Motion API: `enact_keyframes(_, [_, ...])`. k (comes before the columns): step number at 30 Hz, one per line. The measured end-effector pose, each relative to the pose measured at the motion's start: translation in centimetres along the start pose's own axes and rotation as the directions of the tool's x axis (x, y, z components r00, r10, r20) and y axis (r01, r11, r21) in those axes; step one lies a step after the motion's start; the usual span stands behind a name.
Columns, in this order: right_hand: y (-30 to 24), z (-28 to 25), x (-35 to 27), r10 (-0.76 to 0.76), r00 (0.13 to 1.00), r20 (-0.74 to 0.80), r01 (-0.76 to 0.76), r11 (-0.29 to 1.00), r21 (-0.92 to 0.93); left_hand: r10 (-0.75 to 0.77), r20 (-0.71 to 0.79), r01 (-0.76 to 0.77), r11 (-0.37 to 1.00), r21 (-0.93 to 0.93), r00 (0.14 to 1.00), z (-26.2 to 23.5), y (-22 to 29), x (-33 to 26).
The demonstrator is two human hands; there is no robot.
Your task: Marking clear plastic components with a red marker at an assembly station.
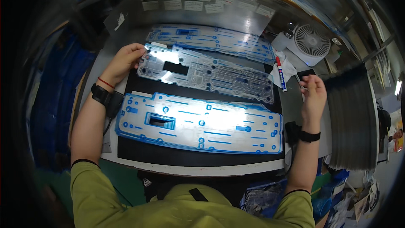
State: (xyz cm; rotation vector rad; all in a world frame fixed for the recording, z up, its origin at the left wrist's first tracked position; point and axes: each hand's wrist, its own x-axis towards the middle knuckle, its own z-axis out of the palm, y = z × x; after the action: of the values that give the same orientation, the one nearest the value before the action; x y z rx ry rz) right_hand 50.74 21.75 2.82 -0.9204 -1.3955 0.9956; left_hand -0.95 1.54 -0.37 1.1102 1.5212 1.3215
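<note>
My left hand has its thumb and fingers closed on the left end of a thin clear circuit sheet with fine traces and a rectangular cutout. That sheet lies across the middle of the black mat. On the right, my right hand is lifted beyond the sheet's right end, its fingers bent and loosely apart, with nothing visible in it. Nearest to me lies a stack of long silvery panels with blue edges and blue marks, bright with glare. Behind the sheet is another stack of similar blue-edged panels.
A red, white and blue marker lies on crumpled white tissue at the right. Farther back stands a white fan. A thick pile of dark sheets is at the right, and blue material fills the left side.
</note>
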Motion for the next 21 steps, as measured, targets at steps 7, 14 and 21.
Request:
enact_keyframes(7, [-5.7,-3.9,-1.5,-0.192,0.978,0.084,0.091,0.749,0.657,-0.030,-0.014,0.030,0.999,-0.020,0.999,0.2,0.0,0.0])
enact_keyframes(14, [-13.0,-7.5,-5.8,-0.543,0.839,-0.002,-0.006,-0.013,1.000,-0.036,0.023,0.038,0.997,-0.060,0.999,-0.3,-0.6,0.6])
enact_keyframes(21, [-13.6,-7.2,-7.9,-0.910,0.406,0.087,-0.435,-0.108,0.894,-0.038,0.010,0.039,0.984,-0.171,0.999,0.3,-0.3,0.5])
